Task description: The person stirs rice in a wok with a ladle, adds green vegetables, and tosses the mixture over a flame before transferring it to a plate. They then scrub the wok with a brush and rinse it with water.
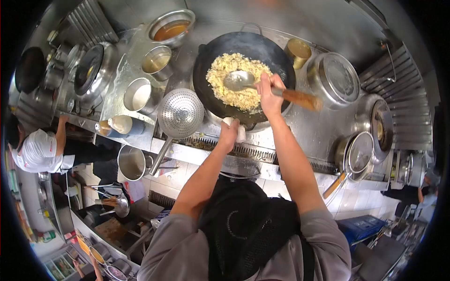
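Note:
A black wok (274,54) sits on the range with fried rice (230,63) spread over its bottom. My right hand (271,97) is wrapped round the handle of a ladle (238,80). The ladle's metal bowl rests on the rice, and its wooden end sticks out to the right of my fist. At the wok's near rim, my left hand (228,134) grips a folded white cloth (240,134) beside the near wok handle, which is partly covered. Left of the wok lies a perforated strainer (181,112), its handle pointing toward me.
Metal pots (138,95) and a bowl of brown liquid (171,31) stand on the left, near sauce bottles (120,125). Large lidded pots (340,77) and a wire strainer (360,152) are at right. A co-worker (41,149) stands at far left.

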Motion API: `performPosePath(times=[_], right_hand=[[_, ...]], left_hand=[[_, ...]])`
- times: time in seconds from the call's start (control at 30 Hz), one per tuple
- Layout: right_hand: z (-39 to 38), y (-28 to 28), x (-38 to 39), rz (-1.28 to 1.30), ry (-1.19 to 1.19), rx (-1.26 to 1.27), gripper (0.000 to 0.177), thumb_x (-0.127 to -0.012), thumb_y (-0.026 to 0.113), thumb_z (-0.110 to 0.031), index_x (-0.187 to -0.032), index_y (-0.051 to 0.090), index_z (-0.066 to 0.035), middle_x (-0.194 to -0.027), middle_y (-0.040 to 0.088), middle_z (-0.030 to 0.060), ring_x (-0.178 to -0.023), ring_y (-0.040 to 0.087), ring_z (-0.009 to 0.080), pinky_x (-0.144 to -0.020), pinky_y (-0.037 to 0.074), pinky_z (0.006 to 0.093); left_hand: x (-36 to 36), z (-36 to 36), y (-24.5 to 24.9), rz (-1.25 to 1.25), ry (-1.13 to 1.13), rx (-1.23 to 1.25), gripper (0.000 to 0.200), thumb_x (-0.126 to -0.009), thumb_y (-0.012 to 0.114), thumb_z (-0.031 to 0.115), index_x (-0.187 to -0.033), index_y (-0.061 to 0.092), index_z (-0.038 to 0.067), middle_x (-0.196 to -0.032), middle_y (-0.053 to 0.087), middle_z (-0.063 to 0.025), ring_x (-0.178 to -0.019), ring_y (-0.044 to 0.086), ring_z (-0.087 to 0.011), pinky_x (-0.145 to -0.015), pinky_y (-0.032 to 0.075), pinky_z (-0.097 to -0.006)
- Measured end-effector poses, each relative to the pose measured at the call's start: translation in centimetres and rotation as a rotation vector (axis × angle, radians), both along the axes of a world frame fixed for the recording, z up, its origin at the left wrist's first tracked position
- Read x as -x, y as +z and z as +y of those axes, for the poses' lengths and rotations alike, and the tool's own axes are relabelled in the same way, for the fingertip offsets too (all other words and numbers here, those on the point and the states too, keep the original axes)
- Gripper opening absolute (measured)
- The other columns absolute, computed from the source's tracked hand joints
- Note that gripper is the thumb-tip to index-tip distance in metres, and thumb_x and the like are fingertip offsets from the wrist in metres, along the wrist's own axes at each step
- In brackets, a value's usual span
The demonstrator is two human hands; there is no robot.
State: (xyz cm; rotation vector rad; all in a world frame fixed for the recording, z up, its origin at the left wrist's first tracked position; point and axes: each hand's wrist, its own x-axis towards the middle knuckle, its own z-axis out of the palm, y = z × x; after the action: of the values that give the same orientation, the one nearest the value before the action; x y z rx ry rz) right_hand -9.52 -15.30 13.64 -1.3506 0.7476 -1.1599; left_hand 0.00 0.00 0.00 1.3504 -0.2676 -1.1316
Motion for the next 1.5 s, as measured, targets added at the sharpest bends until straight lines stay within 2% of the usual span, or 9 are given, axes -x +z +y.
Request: performPosePath(times=[0.17, 0.3, 0.5, 0.73, 0.8, 1.17, 1.27, 1.33, 1.5], right_hand=[[4.7, 2.0, 4.2, 0.579, -0.133, 0.473, 0.027, -0.090, 0.071, -0.027, -0.094, 0.058, -0.003, -0.094, 0.055, 0.0101, -0.090, 0.055, 0.0203, -0.077, 0.046, 0.0358], [8.7, 2.1, 8.1, 0.080, 0.348, -0.328, 0.049, -0.096, 0.059, -0.012, -0.143, 0.045, -0.010, -0.112, 0.059, 0.0173, -0.085, 0.063, 0.0204, -0.075, 0.052, 0.0284], [8.8, 2.2, 11.1, -0.678, 0.491, -1.104, 0.057, -0.096, 0.049, -0.004, -0.150, 0.032, -0.006, -0.105, 0.060, 0.0191, -0.057, 0.053, 0.0082, -0.046, 0.045, 0.0204], [12.5, 6.6, 9.6, 0.923, 0.383, -0.216, 0.062, -0.094, 0.052, -0.009, -0.152, 0.031, -0.008, -0.098, 0.063, 0.0193, -0.056, 0.056, 0.0184, -0.047, 0.045, 0.0317], [11.6, 3.5, 11.9, 1.211, 0.227, 0.690, 0.063, -0.092, 0.054, -0.007, -0.151, 0.033, -0.006, -0.097, 0.064, 0.0244, -0.077, 0.064, 0.0389, -0.067, 0.050, 0.0446], [12.3, -0.5, 14.3, 1.086, 0.175, 0.672, 0.063, -0.088, 0.062, -0.006, -0.147, 0.042, -0.011, -0.111, 0.062, 0.0295, -0.091, 0.063, 0.0467, -0.075, 0.051, 0.0479], [11.1, 0.6, 14.0, 1.053, 0.267, 0.512, 0.060, -0.088, 0.061, -0.006, -0.146, 0.044, -0.009, -0.111, 0.063, 0.0283, -0.084, 0.068, 0.0373, -0.073, 0.053, 0.0417], [11.9, 3.0, 13.6, 1.127, 0.173, 0.078, 0.061, -0.092, 0.059, -0.007, -0.149, 0.040, -0.014, -0.081, 0.067, 0.0076, -0.062, 0.061, 0.0164, -0.056, 0.048, 0.0296], [8.2, 1.0, 14.3, 0.816, 0.039, -0.126, 0.054, -0.097, 0.057, -0.013, -0.149, 0.040, -0.009, -0.071, 0.056, -0.0029, -0.055, 0.047, 0.0072, -0.047, 0.041, 0.0244]], left_hand=[[-1.1, 3.5, 2.6, -0.022, 0.031, -0.116, 0.058, -0.091, 0.069, 0.029, -0.127, 0.035, -0.002, -0.109, 0.058, -0.0113, -0.090, 0.061, -0.0188, -0.075, 0.054, -0.0361], [-6.7, 12.6, 4.0, -0.139, -0.064, -0.074, 0.065, -0.086, 0.071, 0.015, -0.135, 0.031, 0.002, -0.112, 0.056, -0.0127, -0.101, 0.060, -0.0215, -0.085, 0.053, -0.0368], [-10.4, 19.6, 1.9, -0.318, -0.296, -0.122, 0.066, -0.082, 0.071, 0.006, -0.140, 0.041, 0.004, -0.121, 0.059, -0.0138, -0.110, 0.060, -0.0223, -0.097, 0.048, -0.0364], [-11.1, 19.4, 0.3, -1.128, -0.195, -0.220, 0.067, -0.075, 0.078, 0.019, -0.136, 0.051, 0.009, -0.110, 0.057, -0.0205, -0.107, 0.053, -0.0373, -0.092, 0.043, -0.0450], [-11.0, 19.6, -0.2, -1.044, -0.202, -0.256, 0.076, -0.073, 0.080, 0.023, -0.139, 0.045, 0.006, -0.119, 0.054, -0.0216, -0.114, 0.049, -0.0400, -0.100, 0.041, -0.0457], [-10.1, 20.7, 3.9, -1.197, -0.008, -0.191, 0.090, -0.075, 0.082, 0.021, -0.145, 0.030, -0.003, -0.126, 0.048, -0.0258, -0.114, 0.048, -0.0428, -0.100, 0.040, -0.0502], [-10.8, 19.6, 5.1, -1.188, 0.016, -0.095, 0.083, -0.075, 0.081, 0.017, -0.142, 0.035, -0.002, -0.123, 0.049, -0.0244, -0.114, 0.048, -0.0425, -0.098, 0.041, -0.0502], [-11.0, 19.5, 5.8, -1.186, 0.031, -0.089, 0.080, -0.076, 0.081, 0.017, -0.140, 0.037, -0.002, -0.123, 0.050, -0.0240, -0.114, 0.048, -0.0424, -0.098, 0.041, -0.0499], [-11.4, 20.9, 7.2, -1.258, 0.171, -0.097, 0.067, -0.077, 0.080, 0.016, -0.133, 0.047, 0.002, -0.124, 0.054, -0.0198, -0.115, 0.052, -0.0376, -0.100, 0.043, -0.0453]])
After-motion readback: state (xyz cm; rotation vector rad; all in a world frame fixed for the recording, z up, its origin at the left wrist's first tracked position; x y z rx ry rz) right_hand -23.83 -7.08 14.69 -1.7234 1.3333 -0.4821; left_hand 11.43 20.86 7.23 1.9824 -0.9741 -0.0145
